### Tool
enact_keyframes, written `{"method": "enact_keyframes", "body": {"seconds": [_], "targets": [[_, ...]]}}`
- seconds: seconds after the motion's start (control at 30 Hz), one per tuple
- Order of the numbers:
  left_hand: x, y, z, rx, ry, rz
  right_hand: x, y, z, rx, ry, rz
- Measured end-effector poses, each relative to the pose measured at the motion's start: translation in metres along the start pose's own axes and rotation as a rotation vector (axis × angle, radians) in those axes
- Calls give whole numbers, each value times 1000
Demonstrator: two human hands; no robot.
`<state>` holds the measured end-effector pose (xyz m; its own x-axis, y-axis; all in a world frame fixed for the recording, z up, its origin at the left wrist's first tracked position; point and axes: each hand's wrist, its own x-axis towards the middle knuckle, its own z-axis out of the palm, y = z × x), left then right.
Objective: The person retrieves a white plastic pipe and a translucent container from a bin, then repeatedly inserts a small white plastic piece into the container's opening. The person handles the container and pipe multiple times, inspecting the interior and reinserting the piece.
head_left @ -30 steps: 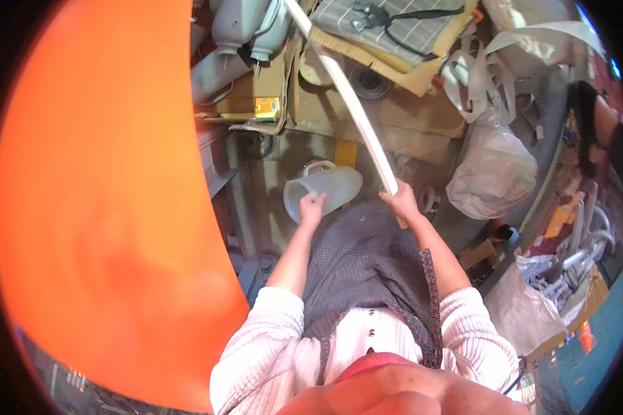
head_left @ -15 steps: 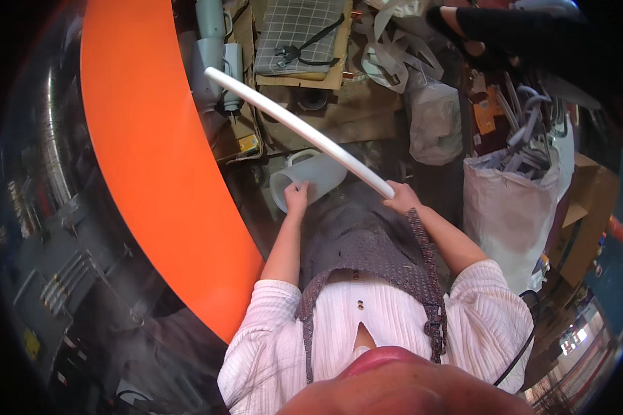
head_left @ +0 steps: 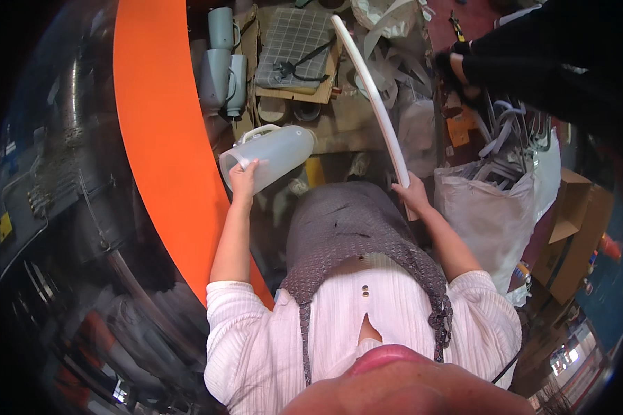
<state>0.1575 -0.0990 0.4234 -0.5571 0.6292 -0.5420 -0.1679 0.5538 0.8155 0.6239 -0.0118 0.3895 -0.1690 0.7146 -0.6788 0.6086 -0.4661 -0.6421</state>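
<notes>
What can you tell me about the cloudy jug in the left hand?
The jug is whitish, translucent and roughly cylindrical, apparently plastic, with a pale curved handle on its far side. It is tipped sideways, its open mouth toward the picture's lower left, its rounded end upper right. The left hand grips it near the rim.

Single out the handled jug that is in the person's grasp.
The translucent whitish jug, gripped near its wide open end by the left hand. The blue-grey jugs sit grouped farther off, touched by neither hand.
</notes>
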Motion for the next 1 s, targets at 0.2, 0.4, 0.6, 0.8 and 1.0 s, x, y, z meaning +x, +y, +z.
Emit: {"method": "enact_keyframes", "body": {"seconds": [0.2,0.4,0.6,0.8,1.0], "targets": [[-9,63,6,-175,77,147,42,-49,-45,57,-17,-70],[29,89,15,-389,136,165,87,-118,-60,246,-119,-33],[95,123,38,-316,77,149,112,-170,-87,208,-169,169],[142,207,52,-291,136,59,69,-205,-76,-139,68,124],[173,249,66,-357,130,49,37,-253,-96,-213,103,-34]]}}
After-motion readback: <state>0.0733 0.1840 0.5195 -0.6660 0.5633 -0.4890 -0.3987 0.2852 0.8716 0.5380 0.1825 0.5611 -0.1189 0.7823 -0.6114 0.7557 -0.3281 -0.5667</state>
